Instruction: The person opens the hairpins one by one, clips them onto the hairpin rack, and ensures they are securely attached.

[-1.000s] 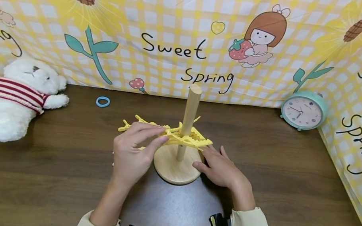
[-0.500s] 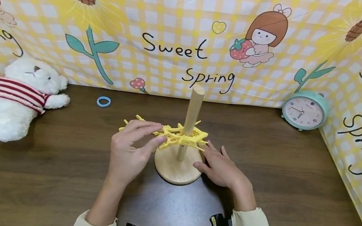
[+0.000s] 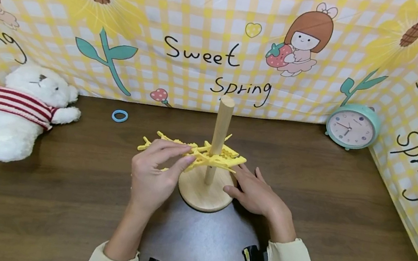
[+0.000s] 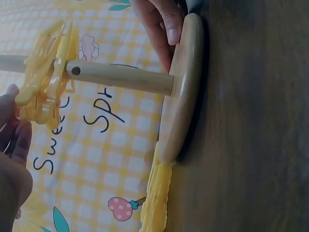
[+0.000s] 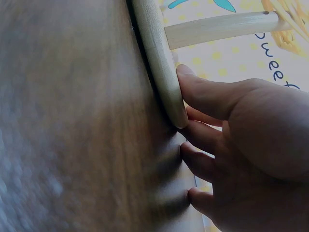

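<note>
Around the post of a wooden stand (image 3: 222, 123) sits a yellow plastic openwork piece with thin prongs (image 3: 224, 161), held well above the round base (image 3: 203, 197). My left hand (image 3: 154, 177) pinches its left end between thumb and fingers. In the left wrist view the post runs through the yellow piece (image 4: 46, 79), which looks layered. My right hand (image 3: 258, 195) grips the base's right rim: the thumb lies on top, the index finger is at the edge, and the other fingertips touch the table. More yellow plastic (image 4: 155, 198) lies beside the base, mostly hidden behind my left hand in the head view.
A light blue ring (image 3: 119, 115) lies on the brown table (image 3: 52, 210) at the back left. A white teddy bear (image 3: 13, 107) in a striped shirt lies at the far left. An alarm clock (image 3: 352, 128) stands at the back right, before the yellow checked cloth (image 3: 203, 17).
The yellow piece on the post shifted left and turned a little with my left hand, then came back right. My right hand stays on the base.
</note>
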Demonstrator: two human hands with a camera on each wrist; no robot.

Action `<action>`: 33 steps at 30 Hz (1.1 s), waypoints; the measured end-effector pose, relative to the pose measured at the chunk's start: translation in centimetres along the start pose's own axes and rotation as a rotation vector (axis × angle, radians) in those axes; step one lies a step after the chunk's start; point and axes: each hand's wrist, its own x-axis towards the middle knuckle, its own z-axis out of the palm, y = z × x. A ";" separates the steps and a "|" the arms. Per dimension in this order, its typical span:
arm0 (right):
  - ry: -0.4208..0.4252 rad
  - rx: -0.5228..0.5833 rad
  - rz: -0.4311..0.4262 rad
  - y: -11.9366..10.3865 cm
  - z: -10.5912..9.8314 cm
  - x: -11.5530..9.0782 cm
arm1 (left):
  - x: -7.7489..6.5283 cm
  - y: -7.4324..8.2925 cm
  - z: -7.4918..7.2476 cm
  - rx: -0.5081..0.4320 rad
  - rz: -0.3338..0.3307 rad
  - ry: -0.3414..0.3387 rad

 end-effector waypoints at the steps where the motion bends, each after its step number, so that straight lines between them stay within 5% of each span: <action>1: -0.003 0.003 0.002 0.0 0.0 0.0 | 0.0 0.0 0.1 -0.002 -0.007 0.001; 16: -0.004 0.008 0.008 0.0 0.0 0.0 | -0.1 -0.3 -0.4 0.002 -0.096 -0.068; 33: -0.001 0.017 0.001 0.0 0.0 -0.1 | -0.1 -0.6 -0.7 -0.004 -0.109 -0.110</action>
